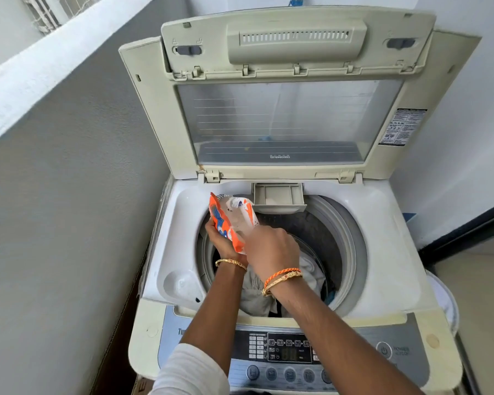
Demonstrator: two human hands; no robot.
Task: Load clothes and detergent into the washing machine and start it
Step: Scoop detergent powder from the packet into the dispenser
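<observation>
Detergent packet (231, 220), orange and white, sits over the far-left rim of the drum opening, held upright with its torn mouth pointing up and far. Left hand (222, 241) grips the packet from below and left, fingers curled round its lower body. Right hand (268, 249) is at the packet's right side, fingers bent toward the packet; whether it pinches the packet edge or just steadies it, cannot tell, since the fingertips are hidden behind the knuckles.

Washing machine (382, 252) is a top-loader, lid (280, 121) swung fully up at the far side. Clothes (254, 292) already lie in the drum, pale fabric near the front with something dark and a bit of blue to the right. Dispenser drawer (278, 196) is pulled out at the far rim, just right of the packet mouth; looks like it has some white powder in it. Control panel (285, 352) is near the person; display not readable.

Step in hand, as judged: dosing detergent. To do it well: keep the left hand low on the packet for control, tip the mouth right toward the drawer, pour slowly, don't overfill or spill onto the rim. Then push the drawer in, shut the lid, press power (384, 350) and start.
</observation>
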